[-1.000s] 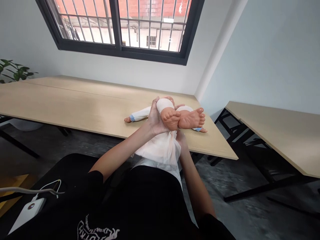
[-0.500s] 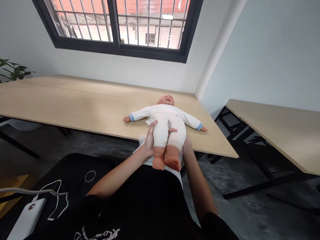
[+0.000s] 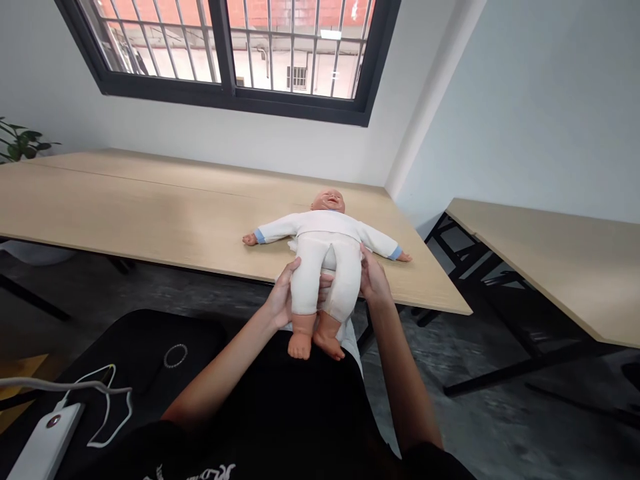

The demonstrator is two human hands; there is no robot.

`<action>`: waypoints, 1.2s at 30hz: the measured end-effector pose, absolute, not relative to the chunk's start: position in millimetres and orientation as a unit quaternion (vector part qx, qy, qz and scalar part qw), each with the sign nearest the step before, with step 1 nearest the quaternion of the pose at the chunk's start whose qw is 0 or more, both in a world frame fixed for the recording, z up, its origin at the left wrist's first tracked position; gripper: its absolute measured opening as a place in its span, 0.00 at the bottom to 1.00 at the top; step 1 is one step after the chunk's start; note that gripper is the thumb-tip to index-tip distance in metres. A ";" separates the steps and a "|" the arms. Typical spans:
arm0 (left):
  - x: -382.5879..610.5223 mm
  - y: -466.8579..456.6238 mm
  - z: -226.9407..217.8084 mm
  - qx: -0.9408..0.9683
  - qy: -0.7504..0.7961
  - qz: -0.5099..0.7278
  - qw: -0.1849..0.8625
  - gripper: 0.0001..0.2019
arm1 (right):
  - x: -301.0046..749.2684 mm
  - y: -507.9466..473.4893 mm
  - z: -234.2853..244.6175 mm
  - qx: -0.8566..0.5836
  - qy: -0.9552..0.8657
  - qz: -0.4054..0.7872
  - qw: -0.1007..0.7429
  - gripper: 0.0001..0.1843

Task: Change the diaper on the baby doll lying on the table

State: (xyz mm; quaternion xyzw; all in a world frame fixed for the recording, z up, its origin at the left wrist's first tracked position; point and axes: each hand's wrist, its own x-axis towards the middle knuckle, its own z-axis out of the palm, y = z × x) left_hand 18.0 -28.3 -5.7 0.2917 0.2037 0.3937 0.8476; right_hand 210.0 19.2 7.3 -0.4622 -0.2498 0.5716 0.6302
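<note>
A baby doll (image 3: 327, 257) in a white suit lies on its back near the front edge of a long wooden table (image 3: 150, 213), head away from me, arms spread, bare feet hanging past the edge. My left hand (image 3: 281, 297) is wrapped round the doll's left-side leg. My right hand (image 3: 373, 279) rests against the outside of the other leg, fingers curled on it. A bit of white cloth (image 3: 350, 330) shows below the feet.
A second wooden table (image 3: 545, 260) on a black frame stands to the right across a gap of grey floor. A barred window (image 3: 235, 47) is behind. A white device with cable (image 3: 45, 443) lies at the bottom left, on a black surface. A plant (image 3: 20, 141) stands far left.
The doll's legs, held up with soles toward me a second ago, have been lowered flat. My right hand came out from beneath the doll and now rests on its leg.
</note>
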 end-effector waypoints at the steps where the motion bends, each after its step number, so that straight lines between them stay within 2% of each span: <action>1: 11.8 -30.5 -2.0 0.310 0.228 0.396 0.834 0.29 | 212.6 22.5 6.2 -0.452 -0.228 0.569 0.648 0.09; 5: -10.7 -37.9 8.6 0.414 0.350 0.451 0.709 0.16 | 226.3 27.2 1.5 -0.414 -0.192 0.562 0.690 0.05; 8: -19.9 -39.1 7.0 0.491 0.443 0.482 0.574 0.20 | 237.2 18.1 -3.9 -0.448 -0.192 0.521 0.700 0.08; 12: -20.4 -36.4 -8.3 0.566 0.521 0.448 0.456 0.22 | 232.6 -16.6 -16.4 -0.538 -0.295 0.379 0.693 0.32; 15: -15.0 -36.4 -21.1 0.578 0.535 0.451 0.420 0.21 | 206.5 -48.7 -29.7 -0.560 -0.447 0.280 0.639 0.50; 17: -10.5 -38.2 -26.2 0.565 0.542 0.470 0.408 0.21 | 187.3 -63.5 -37.8 -0.568 -0.547 0.198 0.582 0.57; 20: -5.2 -41.8 -27.6 0.529 0.530 0.499 0.436 0.21 | 176.3 -70.9 -42.3 -0.580 -0.643 0.072 0.495 0.53; 27: -8.6 -46.9 -14.9 0.400 0.435 0.527 0.611 0.25 | 228.8 -72.1 -23.2 -0.602 -0.718 -0.164 0.309 0.35; 31: -13.3 -48.1 -2.6 0.371 0.398 0.505 0.670 0.23 | 237.2 -85.3 -34.6 -0.498 -0.803 -0.253 0.206 0.36; 33: -14.8 -47.7 2.6 0.368 0.394 0.495 0.681 0.22 | 232.4 -91.9 -46.0 -0.422 -0.849 -0.238 0.210 0.34; 36: -16.9 -44.6 5.3 0.367 0.401 0.481 0.688 0.22 | 221.9 -92.8 -51.4 -0.340 -0.870 -0.182 0.307 0.23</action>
